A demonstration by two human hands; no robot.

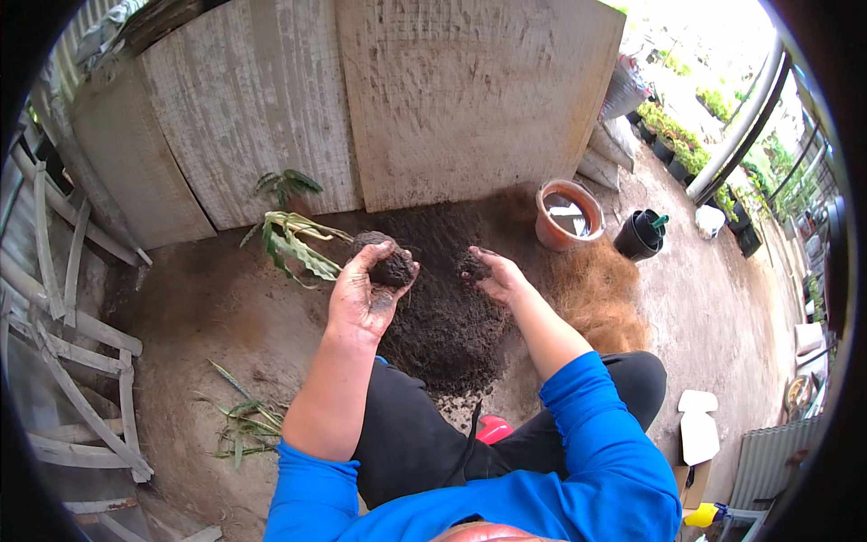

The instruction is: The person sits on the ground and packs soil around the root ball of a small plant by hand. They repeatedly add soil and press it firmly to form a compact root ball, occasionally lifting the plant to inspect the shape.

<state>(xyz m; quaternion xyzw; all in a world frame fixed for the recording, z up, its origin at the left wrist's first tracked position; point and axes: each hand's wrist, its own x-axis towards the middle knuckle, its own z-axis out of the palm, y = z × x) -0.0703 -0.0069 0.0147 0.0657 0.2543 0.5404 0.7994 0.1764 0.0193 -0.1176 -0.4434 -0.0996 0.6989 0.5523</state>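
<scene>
My left hand [366,294] is wrapped round the dark root ball [394,268] of a plant. The plant [293,244] lies tilted out to the left, with pale stems and toothed green leaves. To the right, my right hand [498,274] curls its fingers round a clump of dark soil [471,265], apart from the root ball. Both hands are smeared with soil. Below and between them spreads a heap of dark soil [447,339] on the ground.
A terracotta-coloured pot [567,217] stands beyond my right hand, with black pots [639,237] beside it. Brown fibre [601,294] lies near my right knee. Cut green leaves [248,423] lie at left, near a wooden slatted frame [81,316]. Boards [479,99] lean behind the soil.
</scene>
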